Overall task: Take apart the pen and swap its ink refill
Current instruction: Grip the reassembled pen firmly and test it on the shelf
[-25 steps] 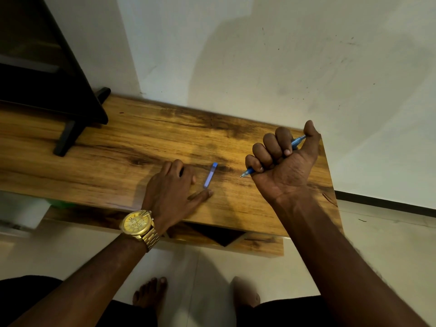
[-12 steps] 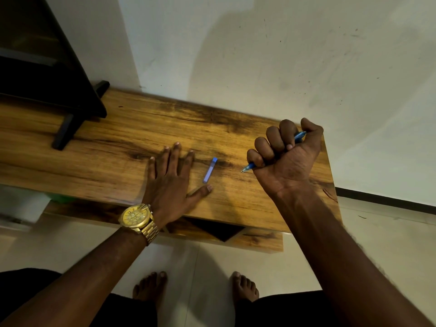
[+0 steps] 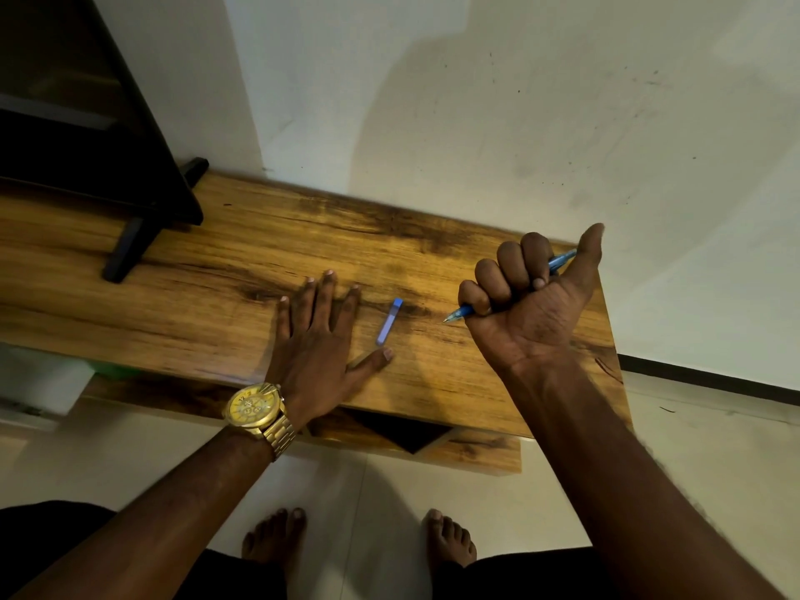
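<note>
My right hand is closed in a fist around a blue pen. The pen's tip points left and down towards the wood, and its back end sticks out by my raised thumb. A small blue pen cap lies loose on the wooden table, between my two hands. My left hand lies flat on the table with fingers spread, and its thumb tip rests just below the cap. It holds nothing.
A black TV on a black foot stands on the table at the left. The white wall runs behind the table. The table's right edge is close to my right hand. My bare feet are on the tiled floor below.
My left hand has gone from curled to flat with its fingers spread on the table. My right fist with the pen has stayed in place, thumb lifted more. The cap has not moved.
</note>
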Action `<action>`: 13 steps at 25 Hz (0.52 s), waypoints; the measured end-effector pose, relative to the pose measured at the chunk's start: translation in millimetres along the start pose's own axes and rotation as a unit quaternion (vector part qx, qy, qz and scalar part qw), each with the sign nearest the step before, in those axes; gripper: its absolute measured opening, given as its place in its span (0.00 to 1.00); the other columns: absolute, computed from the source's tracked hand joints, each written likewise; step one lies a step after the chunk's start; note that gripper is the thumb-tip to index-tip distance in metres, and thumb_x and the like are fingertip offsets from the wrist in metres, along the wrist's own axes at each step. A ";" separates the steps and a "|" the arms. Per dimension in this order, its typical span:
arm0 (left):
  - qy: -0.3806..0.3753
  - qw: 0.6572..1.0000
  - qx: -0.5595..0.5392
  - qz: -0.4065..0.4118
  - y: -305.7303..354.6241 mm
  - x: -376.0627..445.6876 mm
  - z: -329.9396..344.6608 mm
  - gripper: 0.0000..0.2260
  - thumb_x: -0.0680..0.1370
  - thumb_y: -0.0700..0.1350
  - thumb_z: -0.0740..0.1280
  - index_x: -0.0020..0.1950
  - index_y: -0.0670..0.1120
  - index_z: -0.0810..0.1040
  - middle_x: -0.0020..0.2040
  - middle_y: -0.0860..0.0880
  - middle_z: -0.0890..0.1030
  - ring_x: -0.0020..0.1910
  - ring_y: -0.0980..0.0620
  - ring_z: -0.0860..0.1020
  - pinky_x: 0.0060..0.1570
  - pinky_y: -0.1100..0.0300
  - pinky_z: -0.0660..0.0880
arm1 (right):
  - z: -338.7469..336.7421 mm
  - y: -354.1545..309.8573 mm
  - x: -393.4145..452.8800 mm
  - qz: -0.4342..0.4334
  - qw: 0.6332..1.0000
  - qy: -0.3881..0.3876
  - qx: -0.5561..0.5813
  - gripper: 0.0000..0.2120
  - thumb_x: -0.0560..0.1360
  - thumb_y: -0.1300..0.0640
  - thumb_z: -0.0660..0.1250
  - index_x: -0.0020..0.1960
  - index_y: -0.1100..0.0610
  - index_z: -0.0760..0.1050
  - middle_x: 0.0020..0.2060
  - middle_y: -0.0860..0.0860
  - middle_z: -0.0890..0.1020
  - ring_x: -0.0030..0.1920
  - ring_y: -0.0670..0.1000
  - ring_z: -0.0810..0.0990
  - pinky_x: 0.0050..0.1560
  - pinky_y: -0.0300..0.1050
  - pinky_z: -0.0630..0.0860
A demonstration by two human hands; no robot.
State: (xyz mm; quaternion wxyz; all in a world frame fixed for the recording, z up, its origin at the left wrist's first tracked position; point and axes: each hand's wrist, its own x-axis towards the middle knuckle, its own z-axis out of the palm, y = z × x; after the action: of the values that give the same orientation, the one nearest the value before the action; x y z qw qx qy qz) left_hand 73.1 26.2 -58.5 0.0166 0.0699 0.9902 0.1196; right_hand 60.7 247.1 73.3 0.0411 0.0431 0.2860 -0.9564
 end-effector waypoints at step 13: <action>0.009 1.000 -0.010 0.001 -0.3 -0.7 1.9 0.49 0.74 0.80 0.47 0.89 0.54 0.49 0.90 0.45 0.43 0.89 0.39 0.43 0.85 0.32 0.45 | 1.2 2.8 -1.6 0.003 0.999 -0.004 -0.031 0.27 0.84 0.41 0.52 0.29 0.51 0.55 0.25 0.47 0.54 0.26 0.48 0.50 0.31 0.43 0.49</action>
State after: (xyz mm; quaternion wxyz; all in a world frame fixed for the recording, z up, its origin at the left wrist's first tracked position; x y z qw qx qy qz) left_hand 73.8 26.2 -60.4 0.0087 0.0693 0.9890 0.1301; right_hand 62.5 244.2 73.0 0.0459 0.0392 0.3157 -0.9469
